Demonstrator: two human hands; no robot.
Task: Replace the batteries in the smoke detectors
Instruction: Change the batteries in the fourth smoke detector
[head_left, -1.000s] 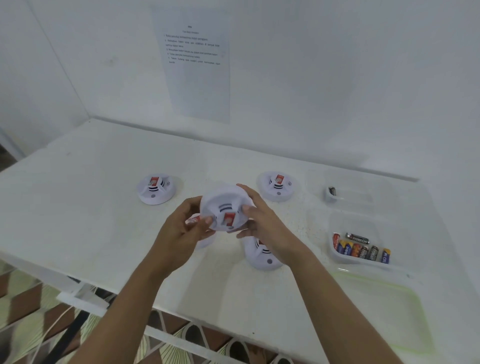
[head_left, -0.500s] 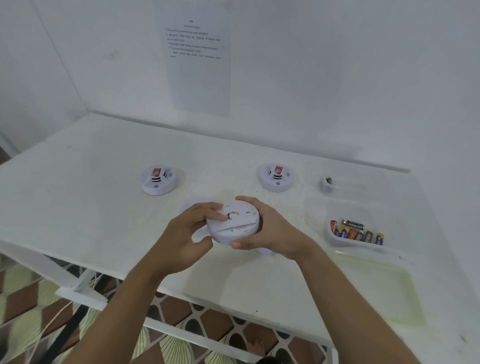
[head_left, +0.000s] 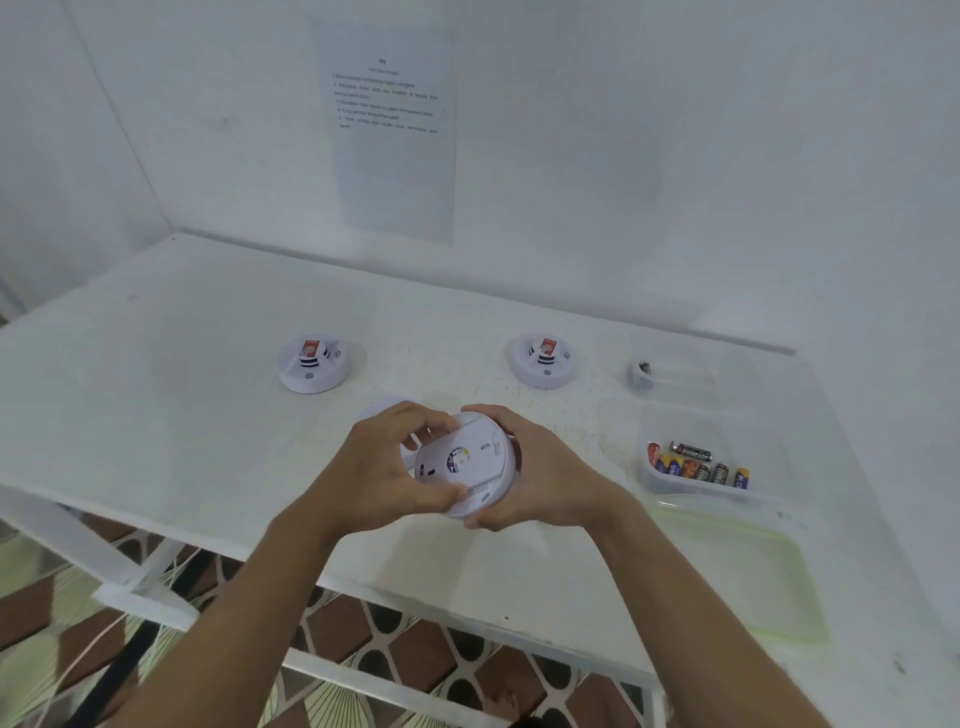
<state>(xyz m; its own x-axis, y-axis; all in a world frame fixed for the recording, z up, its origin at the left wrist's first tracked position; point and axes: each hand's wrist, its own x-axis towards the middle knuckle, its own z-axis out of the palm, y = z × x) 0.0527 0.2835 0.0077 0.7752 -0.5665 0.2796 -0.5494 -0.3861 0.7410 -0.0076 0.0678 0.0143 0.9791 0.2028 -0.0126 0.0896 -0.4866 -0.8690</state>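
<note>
Now | frame centre: round white plastic smoke detector (head_left: 467, 462) flipped back-side up | left hand (head_left: 382, 470) and right hand (head_left: 543, 478) both clasp its rim | battery access likely next.

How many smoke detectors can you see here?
4: a held detector between left hand and right hand; a back-left detector and back-right detector on the table; a white rim behind the left hand, likely a fourth. Others may be hidden.
</note>
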